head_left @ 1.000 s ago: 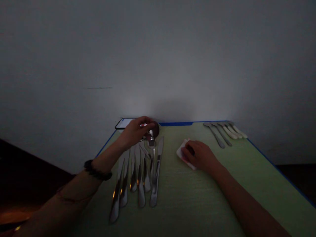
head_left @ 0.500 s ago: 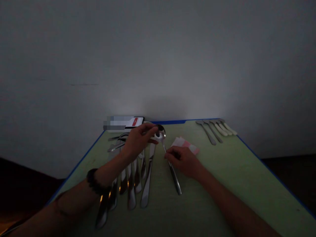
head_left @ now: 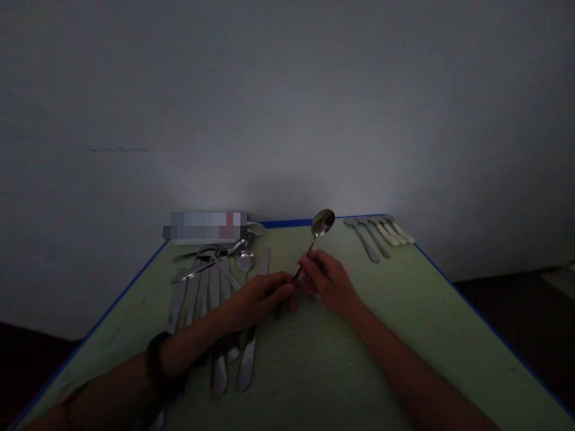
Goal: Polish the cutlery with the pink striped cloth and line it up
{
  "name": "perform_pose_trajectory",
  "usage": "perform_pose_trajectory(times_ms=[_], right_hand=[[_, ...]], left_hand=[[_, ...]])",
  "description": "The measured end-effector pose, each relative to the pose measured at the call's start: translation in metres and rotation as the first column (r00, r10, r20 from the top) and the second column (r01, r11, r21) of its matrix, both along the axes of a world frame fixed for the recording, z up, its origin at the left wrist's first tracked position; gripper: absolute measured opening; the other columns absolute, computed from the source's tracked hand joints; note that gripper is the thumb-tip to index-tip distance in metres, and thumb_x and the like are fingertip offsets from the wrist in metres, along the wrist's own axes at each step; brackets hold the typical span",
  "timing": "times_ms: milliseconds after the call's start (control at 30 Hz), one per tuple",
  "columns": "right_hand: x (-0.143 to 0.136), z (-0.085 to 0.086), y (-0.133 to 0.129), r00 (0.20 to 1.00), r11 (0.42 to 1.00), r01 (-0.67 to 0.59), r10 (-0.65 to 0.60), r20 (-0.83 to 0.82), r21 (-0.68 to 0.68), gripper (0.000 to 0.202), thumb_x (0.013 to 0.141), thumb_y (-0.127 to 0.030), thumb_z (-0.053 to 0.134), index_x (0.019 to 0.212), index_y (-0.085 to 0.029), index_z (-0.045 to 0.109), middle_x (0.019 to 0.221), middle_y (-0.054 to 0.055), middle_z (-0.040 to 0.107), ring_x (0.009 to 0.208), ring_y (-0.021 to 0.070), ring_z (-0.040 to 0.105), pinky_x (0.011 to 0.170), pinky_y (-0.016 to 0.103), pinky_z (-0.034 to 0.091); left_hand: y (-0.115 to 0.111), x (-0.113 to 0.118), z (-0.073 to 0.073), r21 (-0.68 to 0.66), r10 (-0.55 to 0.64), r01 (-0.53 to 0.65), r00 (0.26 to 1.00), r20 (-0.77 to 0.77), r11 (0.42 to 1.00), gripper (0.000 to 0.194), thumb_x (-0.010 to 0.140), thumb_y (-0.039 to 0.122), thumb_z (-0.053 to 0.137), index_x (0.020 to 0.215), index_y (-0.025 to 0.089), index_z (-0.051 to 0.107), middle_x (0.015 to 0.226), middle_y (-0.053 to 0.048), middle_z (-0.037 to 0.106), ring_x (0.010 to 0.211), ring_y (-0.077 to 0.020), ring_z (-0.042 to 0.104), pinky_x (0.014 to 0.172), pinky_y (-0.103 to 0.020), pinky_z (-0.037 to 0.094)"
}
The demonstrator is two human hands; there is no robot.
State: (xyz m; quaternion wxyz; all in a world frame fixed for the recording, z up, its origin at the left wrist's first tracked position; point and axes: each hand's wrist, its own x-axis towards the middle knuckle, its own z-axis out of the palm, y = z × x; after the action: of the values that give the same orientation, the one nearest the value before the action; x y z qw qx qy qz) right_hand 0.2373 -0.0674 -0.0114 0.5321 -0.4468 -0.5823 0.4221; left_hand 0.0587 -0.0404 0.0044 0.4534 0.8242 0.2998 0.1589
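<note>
A shiny metal spoon (head_left: 323, 222) is held up over the table, tilted, its bowl at the top. My right hand (head_left: 330, 280) pinches its neck just below the bowl. Lower on the handle, the fingers of my left hand (head_left: 265, 294) are closed around it. Most of the handle is hidden by the hands. Under my right hand lies a pink and white cloth or tissue (head_left: 308, 284), largely covered. Beneath my left forearm are several table knives (head_left: 218, 374) in a row, with another knife (head_left: 248, 359) to their right.
Loose spoons and other cutlery (head_left: 245, 261) lie crosswise at the left, before a phone (head_left: 204, 226) near the wall. Several spoons (head_left: 369, 246), some with cream handles, line the back right. The green table (head_left: 431, 347) has blue edging.
The spoon has been raised and tilted. My left hand has gone from its bowl down to the handle; my right hand now grips the neck. The view has shifted slightly.
</note>
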Motion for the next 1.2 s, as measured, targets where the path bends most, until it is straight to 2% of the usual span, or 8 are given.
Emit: perform_pose_trajectory(times_ms=[167,300,467,533,633,767,1033,1200], right_hand=[[0.019,-0.004,0.005,0.904,0.988,-0.002,-0.063,0.423,0.152,0.025,0.09,-0.03,0.034,0.095,-0.018,0.055,0.082,0.004,0.058,0.073,0.0129,0.054,0.07,0.027,0.043],[0.034,-0.008,0.006,0.614,0.961,0.005,-0.22,0.758,0.276,0.031,0.078,-0.031,0.055,0.105,-0.017,0.053,0.102,0.011,0.054,0.098,0.022,0.049,0.087,0.038,0.039],[0.045,-0.008,0.008,0.351,0.872,0.326,-0.47,0.81,0.365,0.03,0.078,-0.029,0.052,0.105,-0.013,0.052,0.104,0.017,0.052,0.099,0.0281,0.046,0.085,0.043,0.038],[0.049,-0.008,0.01,0.376,0.879,0.348,-0.45,0.81,0.326,0.021,0.082,-0.027,0.046,0.096,-0.014,0.054,0.095,0.015,0.056,0.093,0.0264,0.049,0.082,0.042,0.039],[0.052,-0.008,0.014,0.583,0.882,0.378,-0.462,0.668,0.28,0.02,0.085,-0.03,0.04,0.09,-0.016,0.054,0.087,0.01,0.058,0.08,0.0208,0.052,0.076,0.037,0.041],[0.049,-0.006,0.018,0.79,0.792,0.575,-0.602,0.111,0.205,0.029,0.086,-0.041,0.039,0.103,-0.02,0.048,0.091,0.005,0.056,0.076,0.0162,0.054,0.067,0.031,0.044],[0.062,0.004,0.024,0.607,0.617,0.784,-0.74,-0.288,0.068,0.035,0.078,-0.044,0.051,0.1,-0.017,0.053,0.086,0.003,0.055,0.075,0.0133,0.051,0.07,0.029,0.042],[0.059,0.026,0.015,0.631,0.621,0.769,-0.697,-0.342,0.153,0.032,0.079,-0.043,0.05,0.097,-0.016,0.055,0.085,0.002,0.055,0.075,0.0123,0.05,0.069,0.027,0.041]], left_hand=[[0.002,0.003,-0.004,-0.088,0.108,-0.108,0.994,-0.006,0.99,0.029,0.089,0.038,0.04,0.073,0.017,0.053,0.061,0.003,0.06,0.053,-0.011,0.053,0.054,-0.021,0.041],[0.002,0.003,-0.007,-0.052,0.236,-0.234,0.97,0.059,0.971,0.022,0.088,0.038,0.042,0.081,0.018,0.05,0.051,0.006,0.056,0.047,-0.0113,0.052,0.05,-0.021,0.041],[0.004,0.003,-0.014,-0.089,0.259,-0.249,0.957,0.133,0.965,0.029,0.09,0.036,0.034,0.109,0.019,0.046,0.06,0.005,0.054,0.043,-0.0094,0.048,0.044,-0.02,0.037],[0.003,0.003,-0.016,-0.041,0.282,-0.279,0.953,0.113,0.959,0.031,0.09,0.036,0.035,0.113,0.019,0.049,0.058,0.006,0.05,0.044,-0.0091,0.044,0.044,-0.019,0.034],[0.003,0.003,-0.015,0.009,0.308,-0.31,0.948,0.078,0.951,0.035,0.09,0.037,0.036,0.113,0.018,0.053,0.055,0.007,0.042,0.046,-0.0092,0.04,0.044,-0.018,0.03],[0.002,0.002,-0.01,0.1,0.327,-0.33,0.944,0.051,0.939,0.034,0.089,0.039,0.037,0.112,0.019,0.054,0.056,0.007,0.042,0.049,-0.0098,0.041,0.046,-0.019,0.031],[0.003,0.002,-0.008,0.278,0.34,-0.334,0.94,0.029,0.901,0.025,0.087,0.037,0.042,0.098,0.019,0.055,0.067,0.003,0.055,0.061,-0.0133,0.051,0.055,-0.022,0.038],[0.002,0.002,-0.006,0.226,0.316,-0.317,0.948,0.042,0.921,0.023,0.086,0.036,0.042,0.097,0.019,0.054,0.075,0.001,0.06,0.066,-0.0142,0.053,0.058,-0.023,0.041]])
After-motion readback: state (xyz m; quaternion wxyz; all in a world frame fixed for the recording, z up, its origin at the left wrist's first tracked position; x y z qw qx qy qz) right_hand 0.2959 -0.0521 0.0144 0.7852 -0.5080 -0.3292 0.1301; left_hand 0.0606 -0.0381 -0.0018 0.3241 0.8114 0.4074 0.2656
